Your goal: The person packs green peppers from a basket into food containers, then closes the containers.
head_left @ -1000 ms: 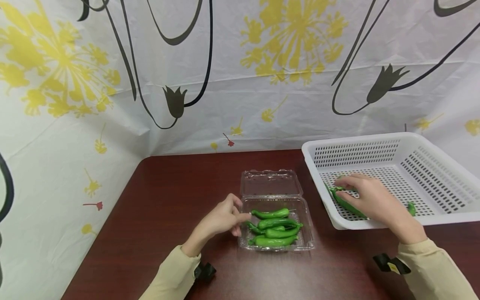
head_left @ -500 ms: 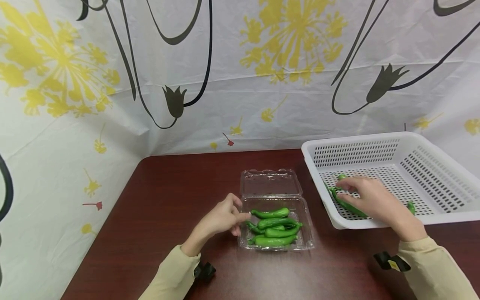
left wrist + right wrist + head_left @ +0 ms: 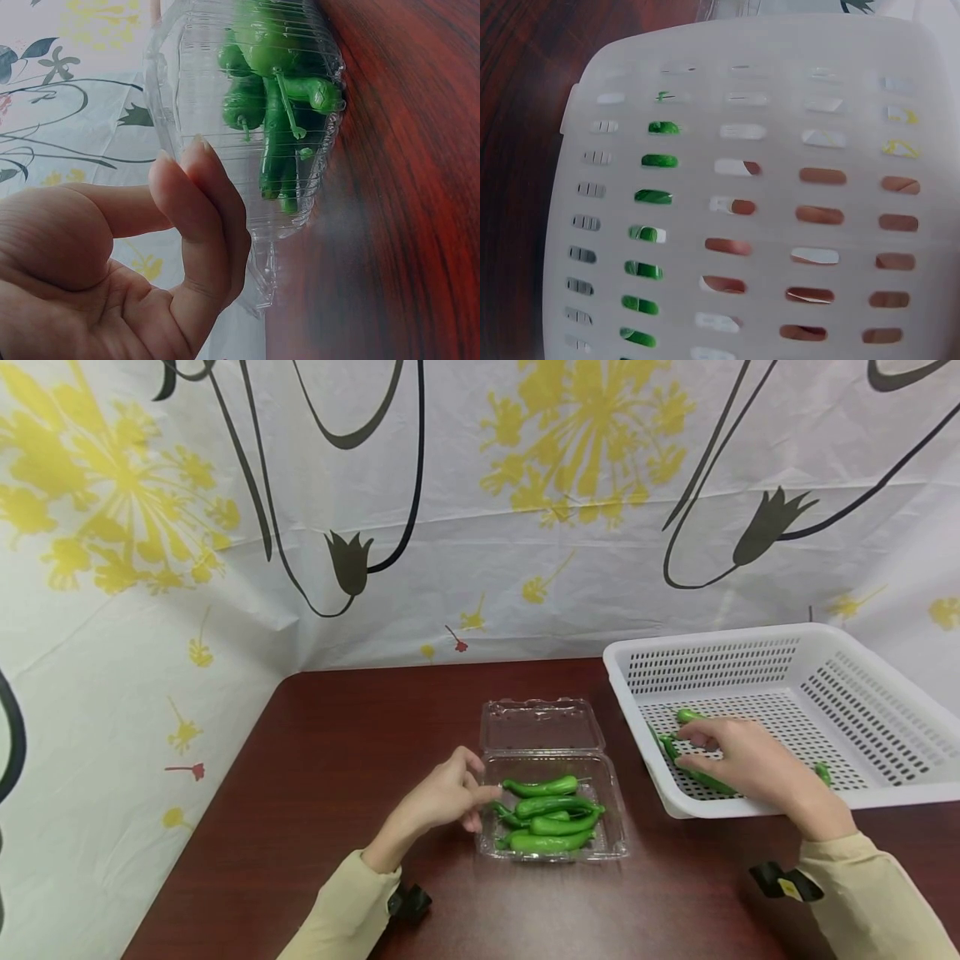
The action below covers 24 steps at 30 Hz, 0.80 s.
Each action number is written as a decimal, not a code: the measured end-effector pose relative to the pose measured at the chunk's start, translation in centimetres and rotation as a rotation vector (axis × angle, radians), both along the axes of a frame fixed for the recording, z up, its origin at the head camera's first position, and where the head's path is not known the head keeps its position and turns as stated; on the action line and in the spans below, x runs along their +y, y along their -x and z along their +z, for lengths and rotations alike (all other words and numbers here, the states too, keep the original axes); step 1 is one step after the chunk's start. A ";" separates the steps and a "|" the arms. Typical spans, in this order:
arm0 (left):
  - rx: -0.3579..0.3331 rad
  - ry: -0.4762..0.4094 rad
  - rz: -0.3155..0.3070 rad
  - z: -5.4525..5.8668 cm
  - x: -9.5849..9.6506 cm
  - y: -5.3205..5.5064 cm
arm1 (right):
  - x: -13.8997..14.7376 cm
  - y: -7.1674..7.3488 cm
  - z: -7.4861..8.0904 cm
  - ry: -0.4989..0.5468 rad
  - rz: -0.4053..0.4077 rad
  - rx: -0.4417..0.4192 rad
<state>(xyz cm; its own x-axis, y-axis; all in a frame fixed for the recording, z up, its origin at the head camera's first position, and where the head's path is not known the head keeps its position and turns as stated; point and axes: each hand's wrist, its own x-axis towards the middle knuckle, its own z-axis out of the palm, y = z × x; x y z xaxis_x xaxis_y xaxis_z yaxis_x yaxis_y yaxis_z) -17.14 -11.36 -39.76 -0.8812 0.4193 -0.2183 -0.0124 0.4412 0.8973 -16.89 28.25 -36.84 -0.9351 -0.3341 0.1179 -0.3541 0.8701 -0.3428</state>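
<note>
In the head view my left hand [image 3: 446,793] is at the left rim of a clear plastic clamshell box [image 3: 617,810], its lid folded back. Loosely bent fingers [image 3: 199,225] stand by the box wall in the left wrist view; whether they touch it I cannot tell. Several green chili peppers [image 3: 555,842] lie inside the box. Over the white basket [image 3: 652,777] hovers my right hand [image 3: 742,760], with a gap between thumb and fingers. Green peppers [image 3: 687,716] lie below and beside it. The right wrist view shows the basket wall [image 3: 772,150], with peppers and hand partly visible through slots.
Another green pepper [image 3: 823,773] lies near the basket's front wall, right of my right wrist. Both containers stand on a dark red-brown table [image 3: 360,735]. A white flower-patterned sheet [image 3: 450,593] hangs behind the table and along its left side.
My right hand has shifted slightly to the right and toward me, uncovering more of a pepper behind its fingers. My left hand and the box have stayed in place.
</note>
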 end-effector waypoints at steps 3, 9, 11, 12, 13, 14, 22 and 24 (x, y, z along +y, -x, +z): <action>0.001 0.000 0.000 0.0 0.0 0.0 | 0.1 -0.1 0.1 -0.004 0.002 -0.021; 0.002 0.004 0.001 0.0 0.0 0.0 | 0.0 0.1 0.1 -0.002 0.001 -0.062; 0.003 0.004 0.002 0.0 0.0 0.0 | 0.0 0.1 0.1 -0.002 -0.003 -0.077; 0.002 0.004 0.002 0.0 0.0 0.0 | 0.0 0.1 0.1 -0.002 -0.005 -0.085; 0.002 0.004 0.003 0.0 0.0 0.0 | 0.1 0.2 0.1 -0.003 -0.005 -0.094; 0.003 0.004 0.003 0.0 0.0 0.0 | 0.1 0.2 0.0 -0.004 -0.004 -0.104; -0.003 0.004 0.008 0.1 0.0 0.0 | 0.0 0.5 -0.2 -0.028 -0.017 -0.167; -0.006 0.002 0.009 0.0 0.0 -0.1 | 0.0 0.6 -0.2 -0.030 -0.011 -0.174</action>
<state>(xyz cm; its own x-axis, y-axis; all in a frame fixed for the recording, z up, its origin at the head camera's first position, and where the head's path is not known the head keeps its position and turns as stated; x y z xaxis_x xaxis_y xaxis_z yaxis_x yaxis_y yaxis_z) -17.09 -11.31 -39.73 -0.8837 0.4108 -0.2245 -0.0216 0.4433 0.8961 -17.45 28.25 -37.07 -0.9443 -0.3242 -0.0559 -0.2817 0.8845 -0.3719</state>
